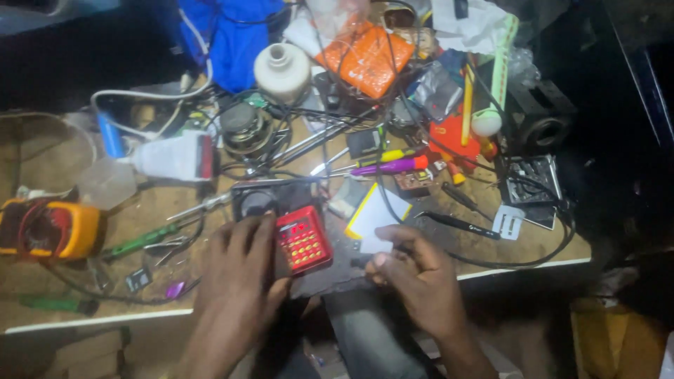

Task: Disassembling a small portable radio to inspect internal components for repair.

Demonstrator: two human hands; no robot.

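Head view is showing my left hand (242, 270) lying flat, fingers spread, over the left side of a small red device with yellow buttons (304, 240) near the front edge of the worktop (105, 319); that grip is resting on it rather than clamping it. My right hand (414, 274) is curling closed just right of the device, fingertips pinching something small and dark that I cannot make out, beside a white and yellow flat pack (375, 214). My palm is hiding part of the device and the black casing (256, 198) behind it. My forearms are running out of frame at the bottom. Toward the left edge a yellow multimeter (49, 228) is sitting, with a green-handled screwdriver (140, 241) between it and my hand. Farther back, a purple-handled screwdriver (390, 166), a cream bottle (282, 70) and an orange case (368, 60) are lying among tangled black wires. The far corners and the right side are sinking into darkness, and the picture is looking soft throughout.
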